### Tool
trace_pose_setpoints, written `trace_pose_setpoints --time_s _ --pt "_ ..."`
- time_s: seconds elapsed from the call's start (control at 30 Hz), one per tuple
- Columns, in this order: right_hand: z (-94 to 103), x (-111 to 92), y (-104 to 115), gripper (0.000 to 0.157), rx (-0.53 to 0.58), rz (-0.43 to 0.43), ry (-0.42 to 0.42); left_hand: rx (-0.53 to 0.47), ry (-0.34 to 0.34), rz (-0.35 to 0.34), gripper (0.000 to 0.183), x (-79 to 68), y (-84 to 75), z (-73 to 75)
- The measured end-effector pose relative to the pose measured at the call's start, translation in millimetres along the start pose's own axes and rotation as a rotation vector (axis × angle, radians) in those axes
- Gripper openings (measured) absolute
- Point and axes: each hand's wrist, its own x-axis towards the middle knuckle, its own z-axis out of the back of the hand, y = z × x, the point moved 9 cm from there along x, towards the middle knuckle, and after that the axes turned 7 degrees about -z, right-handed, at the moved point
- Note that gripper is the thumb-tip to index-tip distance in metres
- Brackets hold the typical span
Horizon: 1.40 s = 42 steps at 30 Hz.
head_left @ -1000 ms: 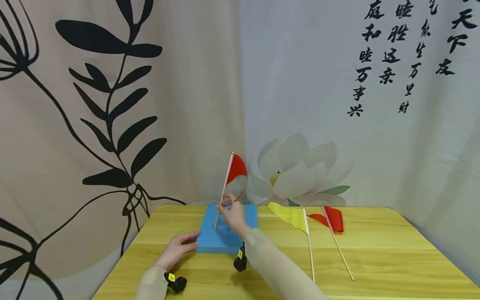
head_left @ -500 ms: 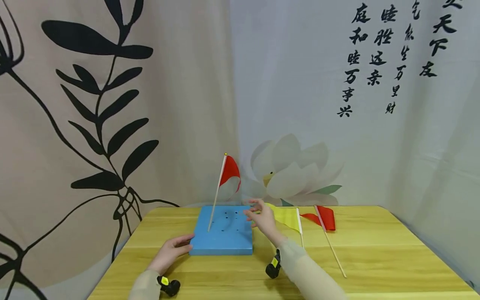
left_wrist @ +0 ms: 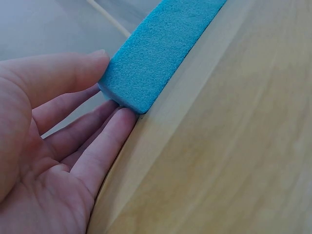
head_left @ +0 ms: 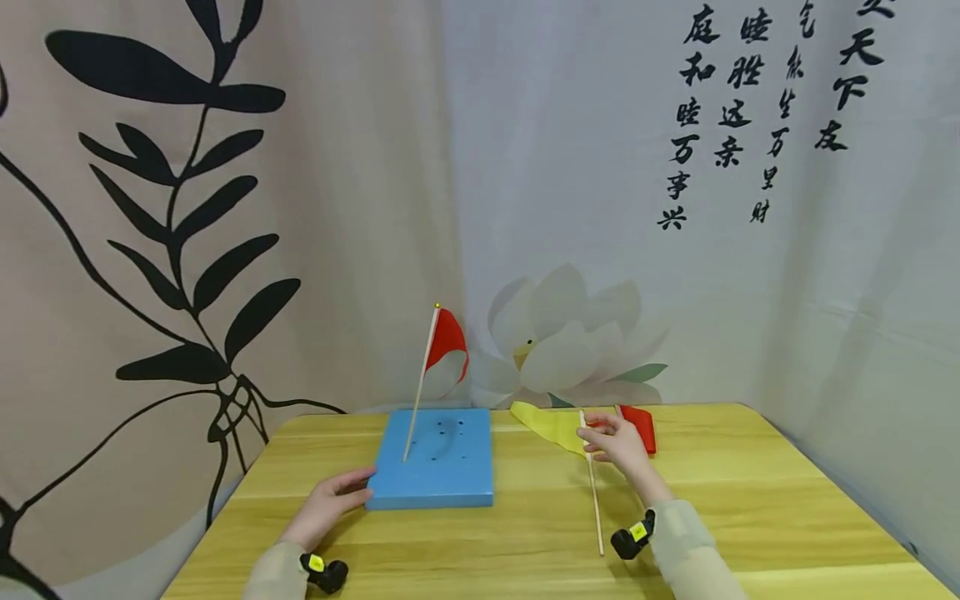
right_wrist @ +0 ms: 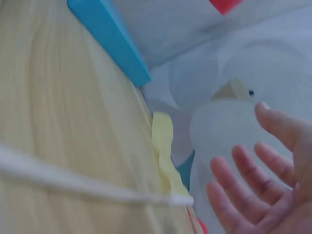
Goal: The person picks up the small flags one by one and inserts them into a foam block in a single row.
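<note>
My left hand (head_left: 324,510) touches the left edge of a blue foam board (head_left: 442,492). In the left wrist view, the thumb and fairly straight fingers of that hand (left_wrist: 58,151) rest against the foam's corner (left_wrist: 151,58). A small red flag (head_left: 447,337) stands in the board, its stick leaning slightly right. My right hand (head_left: 621,446) is over the top of a yellow flag (head_left: 553,427) lying on the table. Up close, the right hand's fingers (right_wrist: 246,173) are spread, apart from the pale flag stick (right_wrist: 87,183). A second red flag (head_left: 641,427) lies partly hidden behind this hand.
Several small holes dot the board's top, right of the standing flag. The wooden table (head_left: 525,550) ends at the back before a printed curtain (head_left: 360,208). A black wrist camera (head_left: 632,540) sits on the right sleeve, another camera (head_left: 326,575) on the left.
My right hand has let go of the standing red flag and moved right to the yellow flag. The left hand has stayed at the board's edge. The head view has shifted slightly.
</note>
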Motion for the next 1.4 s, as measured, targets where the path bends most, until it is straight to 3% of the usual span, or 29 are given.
trace_pose_setpoints --time_s 0.3,0.6,0.9,1.1,1.4 --pt "20.1 -8 -30 0.052 -0.012 -0.118 0.023 -0.01 -0.013 0.025 0.06 0.3 -1.1 -0.2" --pt "7.1 -13 -53 0.041 0.051 -0.223 0.133 -0.008 -0.004 0.036 0.06 -0.6 1.8 -0.8" --pt "11.2 -12 -59 0.024 -0.11 -0.215 0.027 0.0 -0.013 0.046 0.059 -1.0 0.4 -0.5" --pt "7.4 -14 -57 0.025 -0.229 -0.183 -0.016 0.003 -0.012 0.056 0.059 -1.6 1.6 -0.2" --pt "-3.3 -16 -50 0.031 -0.378 -0.111 0.03 0.001 -0.013 0.044 0.059 0.0 3.5 -0.1"
